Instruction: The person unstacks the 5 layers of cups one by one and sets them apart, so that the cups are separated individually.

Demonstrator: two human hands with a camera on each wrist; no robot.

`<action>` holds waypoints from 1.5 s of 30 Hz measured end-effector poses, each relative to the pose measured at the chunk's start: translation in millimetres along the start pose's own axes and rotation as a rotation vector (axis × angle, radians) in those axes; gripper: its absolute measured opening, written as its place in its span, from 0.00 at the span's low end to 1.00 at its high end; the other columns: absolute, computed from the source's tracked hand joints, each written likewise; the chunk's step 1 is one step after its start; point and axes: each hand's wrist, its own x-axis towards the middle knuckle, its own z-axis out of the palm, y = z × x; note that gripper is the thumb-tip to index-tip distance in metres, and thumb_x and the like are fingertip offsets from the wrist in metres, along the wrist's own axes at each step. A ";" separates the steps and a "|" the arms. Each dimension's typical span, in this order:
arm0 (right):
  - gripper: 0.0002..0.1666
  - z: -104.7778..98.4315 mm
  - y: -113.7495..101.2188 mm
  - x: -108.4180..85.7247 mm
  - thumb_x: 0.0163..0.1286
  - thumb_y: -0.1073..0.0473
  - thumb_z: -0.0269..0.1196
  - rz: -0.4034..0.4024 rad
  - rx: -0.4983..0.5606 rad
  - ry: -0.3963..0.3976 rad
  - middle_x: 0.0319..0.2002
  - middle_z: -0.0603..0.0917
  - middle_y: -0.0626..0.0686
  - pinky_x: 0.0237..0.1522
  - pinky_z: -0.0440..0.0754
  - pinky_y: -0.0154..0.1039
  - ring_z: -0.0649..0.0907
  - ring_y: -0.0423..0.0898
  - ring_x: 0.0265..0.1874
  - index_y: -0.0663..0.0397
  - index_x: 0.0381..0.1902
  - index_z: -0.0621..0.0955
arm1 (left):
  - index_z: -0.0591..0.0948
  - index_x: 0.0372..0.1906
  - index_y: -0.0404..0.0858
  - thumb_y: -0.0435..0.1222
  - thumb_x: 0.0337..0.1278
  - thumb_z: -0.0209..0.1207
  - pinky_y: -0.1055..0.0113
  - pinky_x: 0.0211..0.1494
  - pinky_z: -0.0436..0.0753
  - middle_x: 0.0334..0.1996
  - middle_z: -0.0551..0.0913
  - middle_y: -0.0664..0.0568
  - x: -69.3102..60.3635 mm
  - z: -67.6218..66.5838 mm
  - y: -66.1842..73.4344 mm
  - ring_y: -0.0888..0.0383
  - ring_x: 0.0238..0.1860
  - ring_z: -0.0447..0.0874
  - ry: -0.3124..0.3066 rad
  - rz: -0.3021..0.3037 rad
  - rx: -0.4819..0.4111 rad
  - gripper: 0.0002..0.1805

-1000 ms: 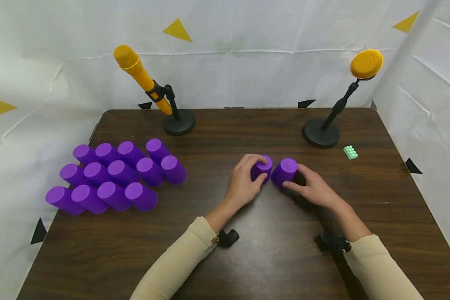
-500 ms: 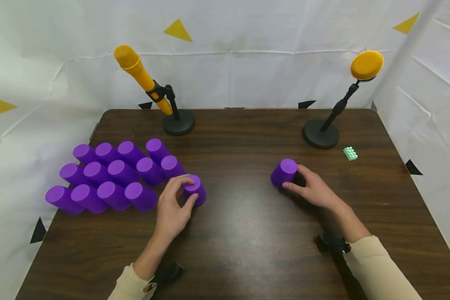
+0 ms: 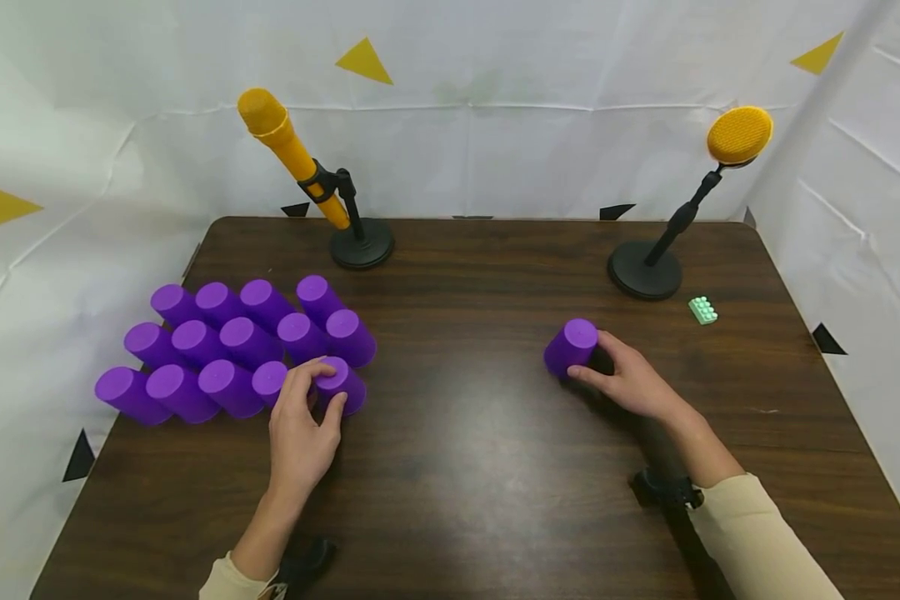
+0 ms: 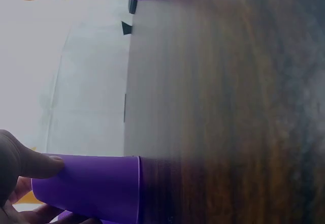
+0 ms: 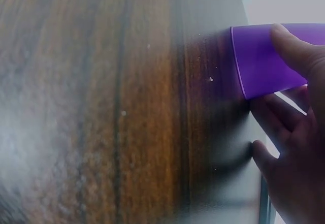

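My left hand grips an upside-down purple cup at the right end of the front row of purple cups. In the left wrist view the thumb lies on the wall of this cup, and its rim meets the tabletop. Right of the table's middle, my right hand holds another upturned purple cup between thumb and fingers. The right wrist view shows the rim of that cup down at the table. Several more upturned cups stand in slanting rows at the left.
A yellow microphone on a black stand is at the back left. A round yellow microphone on its own stand is at the back right. Near it lies a small green toy brick. White sheeting hangs behind the brown table.
My left hand has carried its cup from beside the right hand's cup leftward across the table to the front row. The right hand stays in place on its cup.
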 end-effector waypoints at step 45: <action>0.39 82.2 -91.5 112.2 0.66 0.57 0.68 -0.332 0.052 0.127 0.58 0.77 0.56 0.54 0.80 0.48 0.79 0.51 0.56 0.52 0.72 0.66 | 0.80 0.48 0.38 0.28 0.58 0.65 0.51 0.48 0.81 0.56 0.78 0.47 3.1 -0.6 0.0 0.52 0.53 0.78 0.041 0.064 0.056 0.13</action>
